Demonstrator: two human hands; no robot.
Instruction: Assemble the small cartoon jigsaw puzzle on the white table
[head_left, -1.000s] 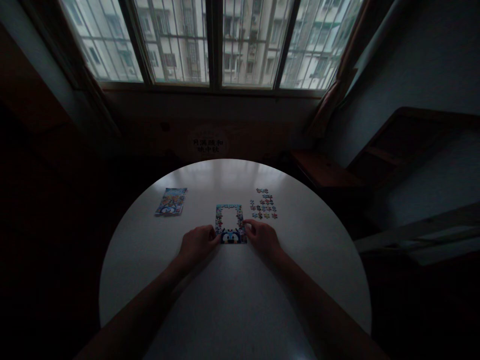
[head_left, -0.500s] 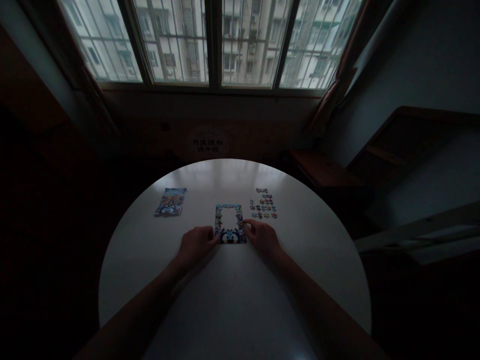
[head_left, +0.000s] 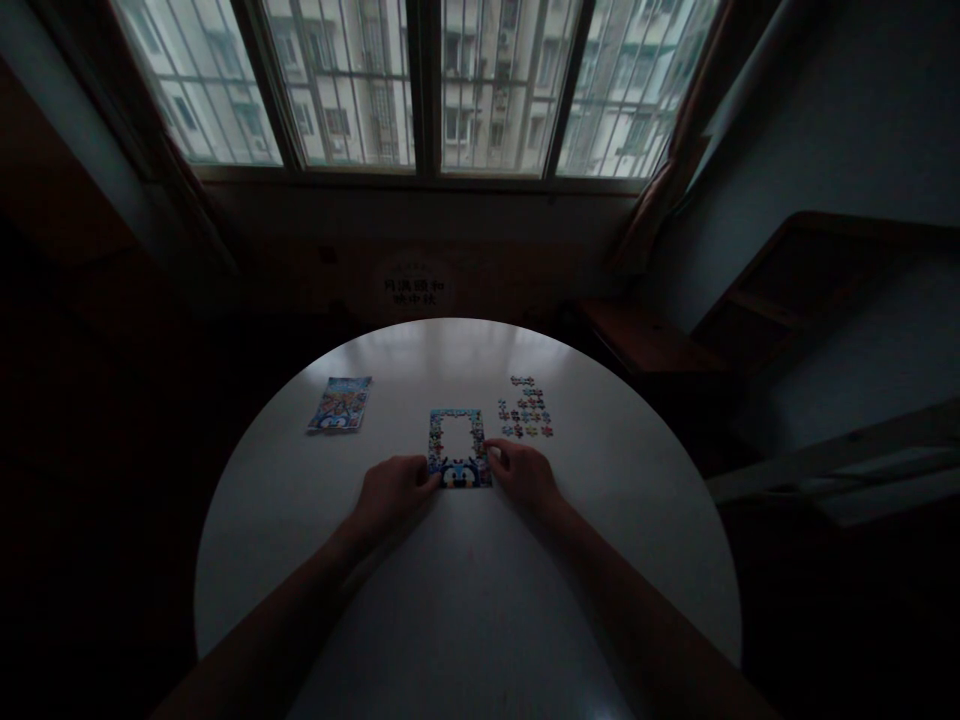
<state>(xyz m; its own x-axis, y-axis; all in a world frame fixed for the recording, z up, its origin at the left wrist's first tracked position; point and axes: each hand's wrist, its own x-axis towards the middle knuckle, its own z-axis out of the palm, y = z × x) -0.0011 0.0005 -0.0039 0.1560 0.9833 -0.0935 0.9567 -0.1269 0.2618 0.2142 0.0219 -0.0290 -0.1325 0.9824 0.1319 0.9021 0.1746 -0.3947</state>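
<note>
A partly assembled jigsaw puzzle (head_left: pixel 460 475) lies flat on the white table, its border joined around a bare middle. A blue cartoon figure shows along its near edge. My left hand (head_left: pixel 394 487) rests at the lower left side with fingers curled in and the thumb on the edge. On the opposite side, my right hand (head_left: pixel 523 472) has its index finger and thumb closed against the right edge. Loose jigsaw pieces (head_left: pixel 534 404) are laid out in rough rows beyond my right hand. The dim light hides fine detail at the fingertips.
A colourful printed packet (head_left: pixel 340 404) lies on the left part of the round white table (head_left: pixel 465 610). Past the far edge are a barred window (head_left: pixel 427 90) and a wall. A low wooden piece of furniture (head_left: pixel 652 335) stands at the right.
Both hands keep almost the same place at the puzzle's sides. The whole view has shifted very slightly; the puzzle, pieces and packet look unmoved on the table.
</note>
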